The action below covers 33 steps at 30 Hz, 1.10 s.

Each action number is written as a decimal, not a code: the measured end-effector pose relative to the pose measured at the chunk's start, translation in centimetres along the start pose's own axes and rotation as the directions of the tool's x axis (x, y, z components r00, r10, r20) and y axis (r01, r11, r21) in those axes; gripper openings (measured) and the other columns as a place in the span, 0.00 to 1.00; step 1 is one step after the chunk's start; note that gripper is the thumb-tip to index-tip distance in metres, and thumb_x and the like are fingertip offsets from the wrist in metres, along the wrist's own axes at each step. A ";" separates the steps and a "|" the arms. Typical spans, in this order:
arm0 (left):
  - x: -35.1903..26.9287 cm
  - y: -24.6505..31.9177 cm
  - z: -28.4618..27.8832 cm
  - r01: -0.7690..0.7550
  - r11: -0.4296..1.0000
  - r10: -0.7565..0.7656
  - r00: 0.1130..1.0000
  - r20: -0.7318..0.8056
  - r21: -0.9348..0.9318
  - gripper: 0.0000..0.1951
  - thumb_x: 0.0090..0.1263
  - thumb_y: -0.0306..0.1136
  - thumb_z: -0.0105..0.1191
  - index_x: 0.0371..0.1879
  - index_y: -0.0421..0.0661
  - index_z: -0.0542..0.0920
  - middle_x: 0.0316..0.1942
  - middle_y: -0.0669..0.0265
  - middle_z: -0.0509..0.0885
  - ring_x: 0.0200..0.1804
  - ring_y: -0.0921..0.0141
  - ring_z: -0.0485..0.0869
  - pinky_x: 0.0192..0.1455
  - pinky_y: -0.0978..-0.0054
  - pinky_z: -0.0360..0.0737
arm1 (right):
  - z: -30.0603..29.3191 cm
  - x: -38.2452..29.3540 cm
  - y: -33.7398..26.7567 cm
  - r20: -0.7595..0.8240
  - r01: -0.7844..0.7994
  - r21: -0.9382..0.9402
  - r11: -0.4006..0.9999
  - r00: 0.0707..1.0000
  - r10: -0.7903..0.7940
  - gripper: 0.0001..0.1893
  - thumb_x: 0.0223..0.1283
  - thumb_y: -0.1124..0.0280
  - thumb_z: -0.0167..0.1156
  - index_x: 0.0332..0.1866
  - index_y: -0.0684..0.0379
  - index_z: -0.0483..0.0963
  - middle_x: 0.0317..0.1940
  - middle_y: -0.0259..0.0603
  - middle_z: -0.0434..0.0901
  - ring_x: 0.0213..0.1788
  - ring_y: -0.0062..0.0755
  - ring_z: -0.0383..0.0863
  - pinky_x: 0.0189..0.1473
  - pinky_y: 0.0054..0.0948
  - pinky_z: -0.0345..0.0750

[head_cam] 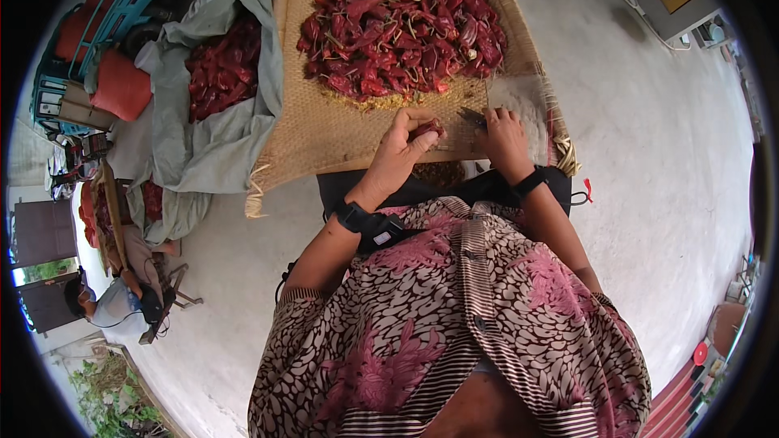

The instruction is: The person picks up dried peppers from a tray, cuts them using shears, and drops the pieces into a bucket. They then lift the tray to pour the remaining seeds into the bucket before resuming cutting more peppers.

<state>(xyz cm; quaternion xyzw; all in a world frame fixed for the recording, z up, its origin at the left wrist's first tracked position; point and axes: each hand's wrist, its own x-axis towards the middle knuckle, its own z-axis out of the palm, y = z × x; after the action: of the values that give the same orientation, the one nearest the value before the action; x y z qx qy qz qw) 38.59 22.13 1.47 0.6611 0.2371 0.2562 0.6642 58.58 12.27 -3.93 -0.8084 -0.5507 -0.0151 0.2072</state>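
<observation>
Before me a heap of dried red chili peppers [401,30] lies on a woven mat tray [292,140], with many stems still showing among them. My left hand [395,149] pinches one dark red chili pepper [428,129] between thumb and fingers, above the tray's near part. Just right of it, my right hand [506,140] grips a dark pair of scissors [471,117]; their blades point left toward the chili pepper without touching it. The scissors' handles are mostly hidden by my fingers. Yellow seeds [371,100] are scattered along the heap's near edge.
Left of the tray stands a big grey-green sack [182,152] of red chili peppers [225,70]. Farther left are a blue three-wheeled cart [122,6], a red sack [122,85] and a seated person [122,304] by another tray. Below the tray's near edge, a container's dark contents [439,174] partly show.
</observation>
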 end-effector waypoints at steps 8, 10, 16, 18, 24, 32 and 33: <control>0.2 0.4 -0.9 0.039 0.925 -0.004 0.996 0.091 -0.377 0.06 0.71 0.24 0.49 0.45 0.46 0.72 0.40 0.63 0.82 0.39 0.76 0.78 0.49 0.76 0.77 | -0.4 1.5 1.2 0.251 -0.060 -0.014 0.998 0.966 0.062 0.15 0.46 0.68 0.62 0.40 0.62 0.76 0.40 0.49 0.76 0.43 0.49 0.77 0.47 0.42 0.74; 0.3 0.2 -1.3 0.024 0.911 0.015 0.996 0.092 -0.411 0.07 0.71 0.24 0.49 0.45 0.46 0.72 0.41 0.63 0.81 0.38 0.77 0.77 0.47 0.77 0.77 | -0.6 1.6 1.1 0.210 -0.109 0.059 0.992 0.973 0.095 0.16 0.45 0.67 0.63 0.41 0.62 0.75 0.37 0.52 0.76 0.42 0.49 0.78 0.45 0.41 0.75; 0.1 1.5 -2.4 0.053 0.814 0.015 0.994 0.112 -0.579 0.08 0.71 0.26 0.48 0.46 0.46 0.71 0.44 0.61 0.79 0.40 0.76 0.73 0.44 0.78 0.71 | -4.2 1.3 -0.2 0.172 -0.198 0.683 0.704 0.979 0.108 0.16 0.55 0.67 0.61 0.46 0.64 0.72 0.33 0.36 0.75 0.35 0.28 0.72 0.40 0.25 0.71; 0.1 1.8 -2.9 0.106 0.738 -0.013 0.990 0.143 -0.667 0.08 0.71 0.28 0.48 0.47 0.46 0.70 0.45 0.60 0.78 0.40 0.76 0.72 0.44 0.77 0.69 | -7.2 1.4 -2.4 0.294 -0.284 0.789 0.545 0.953 0.072 0.16 0.58 0.67 0.59 0.48 0.65 0.72 0.36 0.40 0.76 0.38 0.29 0.74 0.42 0.26 0.72; 0.4 1.9 -2.5 0.008 0.776 0.025 0.999 0.043 -0.630 0.09 0.71 0.28 0.49 0.48 0.45 0.71 0.44 0.67 0.78 0.48 0.76 0.75 0.50 0.79 0.69 | -9.9 1.1 -5.8 0.170 -0.055 0.785 0.616 0.977 -0.130 0.18 0.62 0.61 0.60 0.49 0.64 0.75 0.39 0.47 0.78 0.41 0.36 0.78 0.44 0.29 0.74; 0.4 2.0 -2.9 -0.054 0.887 0.075 0.997 0.029 -0.459 0.11 0.70 0.27 0.53 0.48 0.45 0.70 0.45 0.69 0.77 0.48 0.76 0.76 0.56 0.76 0.72 | -10.8 1.3 -7.6 -0.003 0.236 0.555 0.797 0.959 -0.282 0.17 0.57 0.60 0.62 0.47 0.59 0.75 0.34 0.45 0.76 0.36 0.46 0.79 0.36 0.37 0.75; 0.4 2.1 -2.8 -0.054 0.887 0.075 0.997 0.029 -0.459 0.11 0.70 0.27 0.53 0.48 0.45 0.70 0.45 0.69 0.77 0.48 0.76 0.76 0.56 0.76 0.72 | -10.7 1.2 -7.8 -0.053 0.242 0.494 0.835 0.967 -0.249 0.16 0.58 0.59 0.62 0.46 0.58 0.75 0.34 0.45 0.76 0.35 0.46 0.80 0.34 0.37 0.75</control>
<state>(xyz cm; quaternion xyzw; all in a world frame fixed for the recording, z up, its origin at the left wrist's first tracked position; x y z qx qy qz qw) 37.00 24.47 3.58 0.4992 0.1328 0.3115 0.7976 54.26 11.92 8.60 -0.6507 -0.6364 0.1059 0.4004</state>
